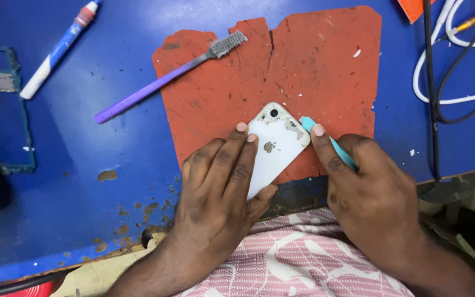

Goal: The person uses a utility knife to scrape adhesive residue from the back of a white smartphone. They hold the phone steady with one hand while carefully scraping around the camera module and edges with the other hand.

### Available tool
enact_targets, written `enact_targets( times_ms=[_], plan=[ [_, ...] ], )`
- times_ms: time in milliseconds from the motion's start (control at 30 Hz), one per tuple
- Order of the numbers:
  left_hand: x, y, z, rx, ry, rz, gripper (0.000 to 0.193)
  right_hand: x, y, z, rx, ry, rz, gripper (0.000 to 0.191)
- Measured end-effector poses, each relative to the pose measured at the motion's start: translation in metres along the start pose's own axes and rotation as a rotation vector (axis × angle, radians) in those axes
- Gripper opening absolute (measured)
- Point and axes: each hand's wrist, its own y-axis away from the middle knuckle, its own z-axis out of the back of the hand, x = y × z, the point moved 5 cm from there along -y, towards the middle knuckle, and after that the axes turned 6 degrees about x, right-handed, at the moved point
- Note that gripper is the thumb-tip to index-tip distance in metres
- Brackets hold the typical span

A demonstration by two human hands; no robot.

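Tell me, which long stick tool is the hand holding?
The light blue tool, gripped in the right hand against the white phone. The purple toothbrush and white-and-blue pen lie untouched.
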Motion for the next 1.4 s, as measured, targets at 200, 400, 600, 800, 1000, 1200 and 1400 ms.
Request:
enact_targets(
  times_ms=[200, 400, 600, 800, 1000, 1200, 1400],
  plan=[
    [0.0, -0.002, 0.0, -0.008, 0.011, -0.001, 0.071, -0.043, 0.012, 0.004, -0.058, -0.623, -0.295, 0.047],
    [0.0, -0.003, -0.001, 0.008, -0.008, 0.0, 0.072, -0.075, 0.015, -0.019, 0.194, -1.233, -0.298, 0.054],
    [0.002, -0.002, -0.003, 0.016, -0.022, -0.002, 0.073, -0.079, 0.022, -0.039, 0.127, -1.052, -0.325, 0.039],
    [0.003, 0.0, -0.005, 0.013, -0.03, -0.007, 0.074, -0.07, 0.022, -0.027, 0.046, -0.726, -0.285, 0.028],
    [0.003, 0.0, -0.005, 0.021, -0.032, -0.009, 0.074, -0.075, 0.025, -0.034, 0.09, -0.835, -0.349, 0.028],
    [0.002, -0.001, -0.005, 0.024, -0.024, -0.002, 0.075, -0.08, 0.023, -0.042, 0.237, -1.329, -0.321, 0.045],
    [0.002, -0.002, -0.002, 0.01, -0.044, -0.007, 0.071, -0.08, 0.022, -0.037, 0.306, -1.351, -0.216, 0.05]
  ],
)
